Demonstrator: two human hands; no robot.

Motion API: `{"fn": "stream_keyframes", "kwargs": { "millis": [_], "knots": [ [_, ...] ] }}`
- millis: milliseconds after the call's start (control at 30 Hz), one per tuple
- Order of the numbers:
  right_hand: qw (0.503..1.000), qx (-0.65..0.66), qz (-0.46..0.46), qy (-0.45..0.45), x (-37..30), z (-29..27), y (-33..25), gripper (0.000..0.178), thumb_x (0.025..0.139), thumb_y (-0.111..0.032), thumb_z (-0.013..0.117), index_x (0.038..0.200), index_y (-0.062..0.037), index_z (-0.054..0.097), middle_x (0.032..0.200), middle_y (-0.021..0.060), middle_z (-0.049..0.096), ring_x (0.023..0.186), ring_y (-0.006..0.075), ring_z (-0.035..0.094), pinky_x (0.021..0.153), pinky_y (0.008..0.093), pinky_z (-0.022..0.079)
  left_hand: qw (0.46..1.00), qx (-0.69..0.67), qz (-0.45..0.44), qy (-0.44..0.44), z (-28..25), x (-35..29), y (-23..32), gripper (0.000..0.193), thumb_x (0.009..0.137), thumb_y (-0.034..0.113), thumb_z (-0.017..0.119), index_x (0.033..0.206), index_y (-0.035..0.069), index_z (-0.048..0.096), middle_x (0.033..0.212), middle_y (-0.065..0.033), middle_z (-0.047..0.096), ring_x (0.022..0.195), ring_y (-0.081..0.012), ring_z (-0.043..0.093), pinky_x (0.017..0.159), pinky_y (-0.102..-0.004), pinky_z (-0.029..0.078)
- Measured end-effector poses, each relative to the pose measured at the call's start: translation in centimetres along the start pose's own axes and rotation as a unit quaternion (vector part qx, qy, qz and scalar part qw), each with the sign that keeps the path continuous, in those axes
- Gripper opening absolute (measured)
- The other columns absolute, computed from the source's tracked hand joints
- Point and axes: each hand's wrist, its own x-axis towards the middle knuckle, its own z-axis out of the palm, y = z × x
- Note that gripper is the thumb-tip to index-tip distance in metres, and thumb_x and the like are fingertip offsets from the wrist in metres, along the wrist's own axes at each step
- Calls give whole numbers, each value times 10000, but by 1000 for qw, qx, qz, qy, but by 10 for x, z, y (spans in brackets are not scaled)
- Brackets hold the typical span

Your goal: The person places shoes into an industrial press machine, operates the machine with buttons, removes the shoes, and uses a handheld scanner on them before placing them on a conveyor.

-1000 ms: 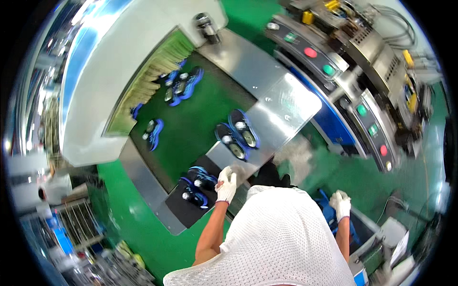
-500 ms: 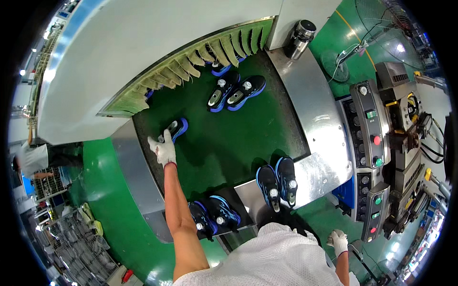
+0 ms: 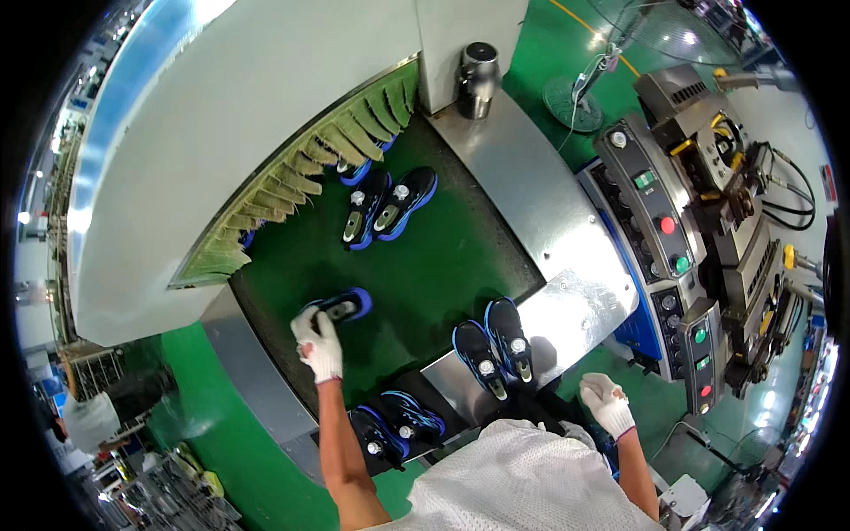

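Note:
My left hand, in a white knit glove, has its fingers closed on the near end of a dark sneaker with a blue sole, over the left part of the green conveyor belt. My right hand, gloved too, hangs at the lower right beside my body, fingers curled together with nothing visible in them. Farther back on the belt sits a pair of black and blue sneakers with round silvery pieces on top. A second pair stands on the metal ledge, and a third pair lies at the front edge.
Behind the belt, a large pale machine housing has a fringe of green strips, with more shoes partly under it. A steel flask stands on the metal side ledge. Control panels and a floor fan are at right.
My view has shifted. My left hand has drawn the sneaker nearer to me and turned it more sideways. My right hand has come up and inward.

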Motion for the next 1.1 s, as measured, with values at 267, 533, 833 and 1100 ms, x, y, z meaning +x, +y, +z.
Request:
{"fn": "stream_keyframes", "kwargs": {
  "millis": [267,533,833,1100],
  "knots": [
    [961,-99,-243,88,2,-19,-85,724,780,-222,767,1411,11,501,1346,246,589,1270,380,578,1061,426,468,871,-100,399,-269,34,-124,299,188,857,147,751,1023,75,699,1032,-110,696,951,-298,688,822,-380,560],
    [936,231,-23,263,-41,-144,83,763,802,-294,807,1395,57,478,1327,227,610,1206,330,614,1016,385,492,557,-297,586,-508,71,-295,560,545,853,114,777,1347,-4,578,1304,-214,615,1196,-364,616,1029,-400,506],
    [503,774,-135,359,-172,-220,202,289,866,-86,705,1133,7,650,1048,77,721,888,203,720,731,361,604,557,-306,509,-581,188,-466,747,635,970,96,681,1511,3,363,1429,-196,505,1318,-295,552,1095,-411,476],
    [733,217,69,641,-216,-201,271,509,624,-87,784,1116,-47,658,983,146,608,866,321,572,781,461,457,656,-78,442,-607,376,-616,904,833,855,432,707,1463,-46,397,1445,-297,487,1340,-422,493,1122,-454,404]
  ]
}}
